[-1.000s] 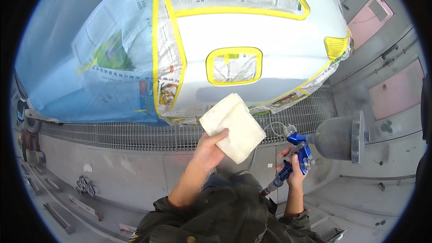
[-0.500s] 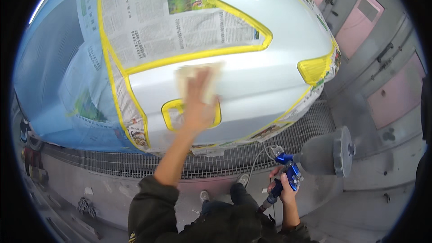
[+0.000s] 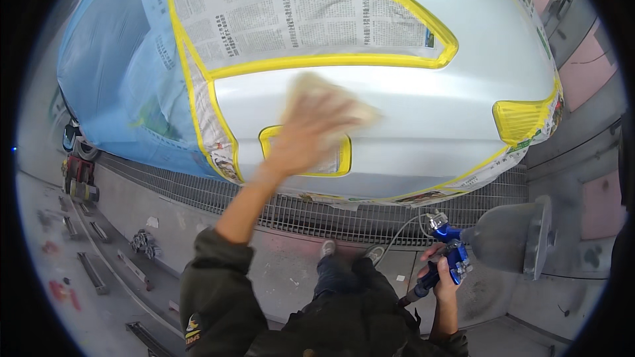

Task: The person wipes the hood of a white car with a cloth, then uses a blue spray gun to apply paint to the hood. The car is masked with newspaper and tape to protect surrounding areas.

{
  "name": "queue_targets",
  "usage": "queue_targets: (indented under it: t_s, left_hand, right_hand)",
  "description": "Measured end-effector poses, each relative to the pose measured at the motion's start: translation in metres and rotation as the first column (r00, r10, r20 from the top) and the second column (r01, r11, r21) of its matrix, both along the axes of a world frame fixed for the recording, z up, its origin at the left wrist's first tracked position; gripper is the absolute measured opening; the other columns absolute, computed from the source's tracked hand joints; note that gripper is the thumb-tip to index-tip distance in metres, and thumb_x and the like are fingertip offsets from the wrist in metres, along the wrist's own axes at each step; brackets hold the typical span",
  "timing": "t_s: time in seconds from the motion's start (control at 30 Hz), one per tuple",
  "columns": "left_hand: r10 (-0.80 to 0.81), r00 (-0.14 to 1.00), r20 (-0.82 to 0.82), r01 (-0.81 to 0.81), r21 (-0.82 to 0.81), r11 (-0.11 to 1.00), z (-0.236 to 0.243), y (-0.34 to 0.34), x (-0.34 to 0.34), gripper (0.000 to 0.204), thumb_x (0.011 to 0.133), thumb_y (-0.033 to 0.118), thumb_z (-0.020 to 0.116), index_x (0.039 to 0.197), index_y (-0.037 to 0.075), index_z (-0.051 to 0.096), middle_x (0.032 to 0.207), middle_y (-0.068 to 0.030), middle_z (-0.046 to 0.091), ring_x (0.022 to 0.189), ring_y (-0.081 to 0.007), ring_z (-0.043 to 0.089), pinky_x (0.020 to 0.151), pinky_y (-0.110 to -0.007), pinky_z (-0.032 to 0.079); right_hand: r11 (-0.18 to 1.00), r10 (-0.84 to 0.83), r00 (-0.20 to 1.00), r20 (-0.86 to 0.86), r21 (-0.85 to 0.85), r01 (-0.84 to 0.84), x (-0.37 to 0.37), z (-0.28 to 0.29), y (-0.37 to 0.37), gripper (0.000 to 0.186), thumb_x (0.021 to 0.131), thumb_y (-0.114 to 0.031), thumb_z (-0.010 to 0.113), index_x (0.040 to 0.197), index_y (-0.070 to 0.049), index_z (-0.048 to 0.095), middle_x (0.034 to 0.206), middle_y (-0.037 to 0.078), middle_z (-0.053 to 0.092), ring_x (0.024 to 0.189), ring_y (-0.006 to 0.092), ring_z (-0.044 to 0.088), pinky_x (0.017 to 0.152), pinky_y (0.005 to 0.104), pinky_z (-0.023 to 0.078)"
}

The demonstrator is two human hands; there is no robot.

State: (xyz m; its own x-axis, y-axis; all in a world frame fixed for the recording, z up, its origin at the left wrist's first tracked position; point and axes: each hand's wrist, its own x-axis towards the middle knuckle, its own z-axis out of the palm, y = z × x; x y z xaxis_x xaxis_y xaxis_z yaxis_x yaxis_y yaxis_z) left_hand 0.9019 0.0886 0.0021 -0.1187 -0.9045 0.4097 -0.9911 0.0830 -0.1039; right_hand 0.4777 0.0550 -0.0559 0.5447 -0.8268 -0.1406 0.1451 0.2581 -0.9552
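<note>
"What do we have nearest us?"

"Two shoes [image 3: 327,248] on the floor, and to the right our right hand [image 3: 446,279], wrapped round the handle of a blue spray gun [image 3: 456,256]. The handle slants near and left, and the grey cup [image 3: 506,238] sticks out to the right. A thin hose [image 3: 402,230] shows beside the gun."

"And past that?"

"A floor grate [image 3: 297,221], then the pale car panel [image 3: 430,109]. Our left hand reaches out over it."

"Is our left hand [image 3: 305,133] gripping the cloth [image 3: 360,114]?"

"We see it laid over the cream cloth, but blur hides whether the fingers pinch it, so we cannot tell."

"How does the cloth lie from that hand?"

"Under the fingers, reaching beyond them to the far side and the right. Its longer way seems to run left to right, roughly along the panel. Our left hand is the nearer one; our right is well apart from it."

"What surrounds it?"

"A yellow-taped square [image 3: 346,157] on the near side, partly behind our wrist; farther off, yellow tape [image 3: 317,61] edging newspaper [image 3: 264,33]. Blue sheeting [image 3: 99,86] covers the left."
</note>
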Motion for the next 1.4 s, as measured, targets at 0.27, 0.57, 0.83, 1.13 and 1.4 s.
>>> queue_targets:
  t_s: [0.27, 0.57, 0.83, 1.13, 1.4]
  left_hand:
    - [0.192, 0.981, -0.018, -0.191, 0.021, 0.981, 0.03, 0.048, 0.048, 0.06, 0.087, 0.031, 0.065, 0.145, 0.024, 0.049, 0.16, -0.0013, 0.033, 0.149, -0.0285, 0.023, 0.124, -0.051, 0.012]
    - [-0.345, 0.939, 0.008, 0.323, 0.329, 0.888, 0.086, -0.136, -0.086, 0.048, 0.096, 0.042, 0.056, 0.104, -0.002, 0.072, 0.16, 0.0018, 0.032, 0.149, -0.0228, 0.02, 0.125, -0.043, 0.014]
    - [-0.31, 0.95, 0.03, 0.307, 0.09, 0.948, 0.097, -0.278, -0.183, 0.05, 0.101, 0.039, 0.048, 0.094, -0.005, 0.073, 0.157, -0.0053, 0.036, 0.149, -0.0243, 0.023, 0.124, -0.043, 0.014]
    - [0.186, 0.979, 0.08, -0.166, -0.215, 0.963, 0.207, -0.279, -0.09, 0.049, 0.085, 0.01, 0.062, 0.133, 0.01, 0.058, 0.146, -0.0104, 0.05, 0.139, -0.0333, 0.038, 0.119, -0.048, 0.024]
    - [-0.154, 0.973, 0.174, 0.116, 0.208, 0.971, 0.184, -0.385, -0.199, 0.064, 0.095, 0.031, 0.056, 0.152, 0.011, 0.035, 0.158, -0.0052, 0.035, 0.148, -0.0255, 0.025, 0.124, -0.044, 0.016]
  right_hand:
    - [0.999, 0.011, 0.999, 0.037, 0.052, -0.013, 0.037, 0.015, 0.024, 0.048, 0.092, -0.032, 0.067, 0.12, 0.004, 0.052, 0.102, 0.016, 0.061, 0.087, 0.0224, 0.066, 0.054, 0.0298, 0.059]
    - [0.997, -0.062, 0.977, 0.204, 0.063, 0.05, 0.009, 0.046, 0.012, 0.058, 0.096, -0.013, 0.06, 0.146, -0.001, 0.031, 0.109, 0.016, 0.059, 0.097, 0.0227, 0.062, 0.065, 0.0311, 0.058]
    - [0.988, -0.139, 0.967, 0.214, 0.102, 0.12, -0.04, 0.03, -0.049, 0.037, 0.096, -0.012, 0.06, 0.128, 0.003, 0.049, 0.11, 0.017, 0.061, 0.098, 0.024, 0.064, 0.065, 0.0307, 0.058]
    - [0.987, -0.067, 0.96, 0.27, 0.157, 0.024, -0.092, 0.047, -0.152, 0.039, 0.095, -0.011, 0.06, 0.13, 0.003, 0.047, 0.107, 0.015, 0.06, 0.096, 0.0215, 0.063, 0.065, 0.0306, 0.059]
    - [0.98, -0.08, 0.948, 0.308, 0.198, 0.018, -0.129, 0.028, -0.199, 0.032, 0.096, -0.008, 0.057, 0.126, 0.001, 0.051, 0.109, 0.014, 0.061, 0.098, 0.0207, 0.062, 0.067, 0.0304, 0.058]
